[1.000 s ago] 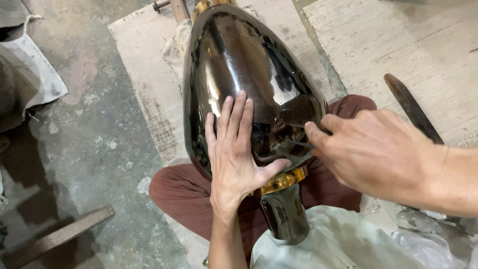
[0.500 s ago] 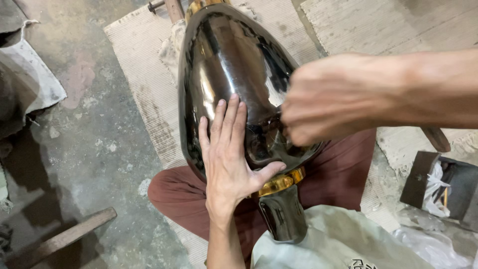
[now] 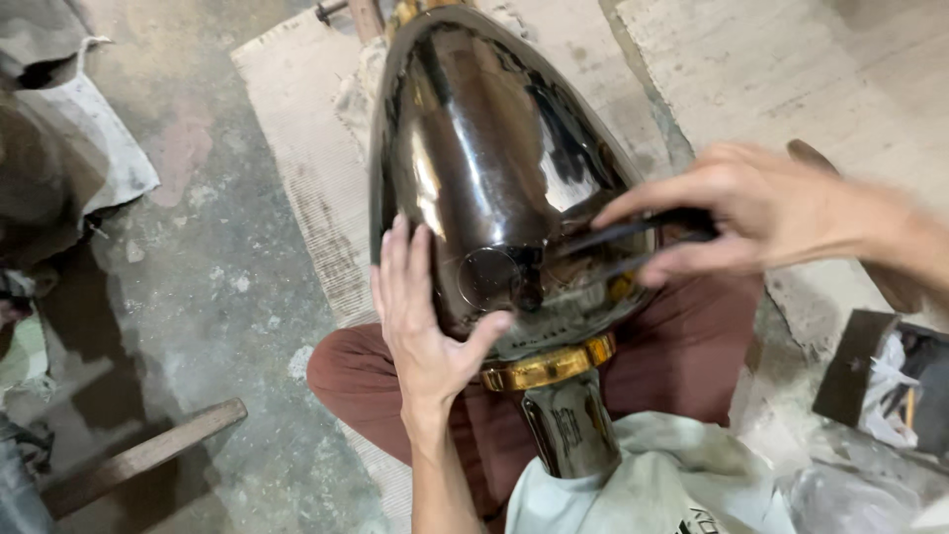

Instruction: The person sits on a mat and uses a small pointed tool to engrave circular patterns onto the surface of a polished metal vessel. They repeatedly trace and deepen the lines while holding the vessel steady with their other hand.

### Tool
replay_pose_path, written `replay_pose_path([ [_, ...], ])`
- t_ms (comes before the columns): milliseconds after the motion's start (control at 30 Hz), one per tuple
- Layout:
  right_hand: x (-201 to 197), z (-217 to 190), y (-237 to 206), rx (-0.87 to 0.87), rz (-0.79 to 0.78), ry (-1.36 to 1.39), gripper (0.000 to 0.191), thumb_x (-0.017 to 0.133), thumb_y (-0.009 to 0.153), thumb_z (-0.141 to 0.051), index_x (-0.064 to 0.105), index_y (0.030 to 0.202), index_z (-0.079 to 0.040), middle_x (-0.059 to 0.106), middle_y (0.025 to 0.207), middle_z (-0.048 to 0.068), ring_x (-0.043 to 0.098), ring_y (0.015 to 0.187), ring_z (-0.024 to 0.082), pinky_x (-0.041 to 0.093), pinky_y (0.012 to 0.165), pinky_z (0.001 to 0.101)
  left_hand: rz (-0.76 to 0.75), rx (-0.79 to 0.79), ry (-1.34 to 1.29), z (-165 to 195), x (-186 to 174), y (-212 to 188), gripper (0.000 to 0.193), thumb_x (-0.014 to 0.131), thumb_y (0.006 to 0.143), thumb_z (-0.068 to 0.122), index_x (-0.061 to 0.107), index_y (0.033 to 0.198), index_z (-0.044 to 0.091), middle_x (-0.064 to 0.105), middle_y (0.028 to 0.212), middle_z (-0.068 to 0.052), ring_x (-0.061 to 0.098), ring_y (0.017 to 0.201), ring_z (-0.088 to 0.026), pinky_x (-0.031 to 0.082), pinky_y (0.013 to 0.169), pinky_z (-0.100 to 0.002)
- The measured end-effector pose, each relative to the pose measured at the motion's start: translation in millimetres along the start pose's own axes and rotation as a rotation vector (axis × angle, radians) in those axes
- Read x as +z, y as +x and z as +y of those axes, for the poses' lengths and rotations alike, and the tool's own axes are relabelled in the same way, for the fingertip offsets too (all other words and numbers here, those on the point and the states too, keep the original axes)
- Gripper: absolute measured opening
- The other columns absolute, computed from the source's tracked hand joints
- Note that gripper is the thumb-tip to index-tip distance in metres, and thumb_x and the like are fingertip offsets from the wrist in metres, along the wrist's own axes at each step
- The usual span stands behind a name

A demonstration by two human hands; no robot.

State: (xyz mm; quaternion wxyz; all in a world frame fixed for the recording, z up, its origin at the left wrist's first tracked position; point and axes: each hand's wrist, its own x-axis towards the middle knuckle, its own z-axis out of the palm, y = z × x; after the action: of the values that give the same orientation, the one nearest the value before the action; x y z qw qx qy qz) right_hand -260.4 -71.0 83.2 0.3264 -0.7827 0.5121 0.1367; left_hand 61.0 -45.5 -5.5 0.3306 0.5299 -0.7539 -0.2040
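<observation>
Fingers [image 3: 400,267] of the left hand [image 3: 420,316]: straight, close together, laid flat against the near-left flank of the large glossy black egg-shaped metal vessel [image 3: 484,168]; thumb spread off to the right, its tip just below the vessel's wide end. The hand grips nothing, only presses.

Vessel lies on its side across the lap, the maroon trousers [image 3: 672,366] beneath it. Wide end toward the wearer, pointed end away. Nearest part is a dark polished neck [image 3: 571,430] with a brass-coloured ring [image 3: 549,368] where neck meets body; the neck rests against a pale grey-green shirt [image 3: 643,485].

Right hand [image 3: 771,213] comes in from the right, blurred. Its fingers are pinched together on a thin dark rod-like tool [image 3: 633,232], thumb under, forefinger over. The tool's tip lies at the vessel's lower right surface, near a round reflection; whether it touches, cannot tell.

Further out: worn sheet of brown cardboard [image 3: 297,148] under the vessel on the grey concrete floor [image 3: 198,326]. A wooden batten [image 3: 138,455] lower left. A crumpled pale cloth [image 3: 99,148] far left.
</observation>
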Motion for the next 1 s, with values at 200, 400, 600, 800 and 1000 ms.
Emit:
replay_pose_path([
  [200, 115, 25, 39, 0.296, 0.921, 1.110, 0.035, 0.062, 0.104, -0.038, 0.071, 0.114, -0.006, 0.059, 0.068, -0.002, 0.044, 0.052, 0.008, 0.034, 0.046, 0.0265, 0.099, -0.184, -0.192, -28, 10, -11, 0.098, 0.051, 0.092, 0.077, 0.041, 0.160, 0.008, 0.034, 0.170, -0.020, 0.030, 0.159, -0.042, 0.024, 0.129, -0.057],
  [400, 125, 19, 81, 0.668, 0.817, 1.410, 0.044, 0.049, 0.110, -0.049, 0.066, 0.102, -0.009, 0.051, 0.063, -0.003, 0.045, 0.053, 0.007, 0.038, 0.047, 0.0265, 0.131, -0.254, -0.324, -48, 11, -5, 0.089, 0.049, 0.099, 0.070, 0.040, 0.158, 0.004, 0.044, 0.164, -0.021, 0.038, 0.157, -0.038, 0.030, 0.129, -0.049],
  [600, 125, 22, 82, 0.567, 0.845, 1.577, 0.051, 0.055, 0.106, -0.050, 0.062, 0.086, -0.004, 0.059, 0.068, 0.001, 0.053, 0.058, 0.014, 0.047, 0.052, 0.0326, 0.123, -0.247, -0.347, -58, 9, -7, 0.090, 0.048, 0.096, 0.067, 0.039, 0.157, 0.001, 0.042, 0.162, -0.023, 0.041, 0.152, -0.036, 0.033, 0.124, -0.045],
  [800, 129, 17, 60, 0.575, 0.961, 0.934, 0.055, 0.054, 0.106, -0.053, 0.077, 0.107, -0.004, 0.071, 0.076, 0.006, 0.064, 0.071, 0.013, 0.048, 0.063, 0.0336, 0.047, -0.227, -0.691, -80, 5, -1, 0.096, 0.046, 0.095, 0.067, 0.027, 0.162, 0.000, 0.037, 0.164, -0.022, 0.040, 0.151, -0.033, 0.030, 0.125, -0.044],
  [1000, 142, 19, 49, 0.635, 0.891, 0.688, 0.052, 0.051, 0.103, -0.059, 0.078, 0.123, -0.019, 0.061, 0.058, 0.011, 0.063, 0.059, 0.021, 0.045, 0.060, 0.0388, 0.001, -0.259, -0.981, -92, 11, -1, 0.095, 0.046, 0.097, 0.064, 0.021, 0.162, 0.000, 0.032, 0.165, -0.019, 0.037, 0.150, -0.031, 0.031, 0.125, -0.044],
])
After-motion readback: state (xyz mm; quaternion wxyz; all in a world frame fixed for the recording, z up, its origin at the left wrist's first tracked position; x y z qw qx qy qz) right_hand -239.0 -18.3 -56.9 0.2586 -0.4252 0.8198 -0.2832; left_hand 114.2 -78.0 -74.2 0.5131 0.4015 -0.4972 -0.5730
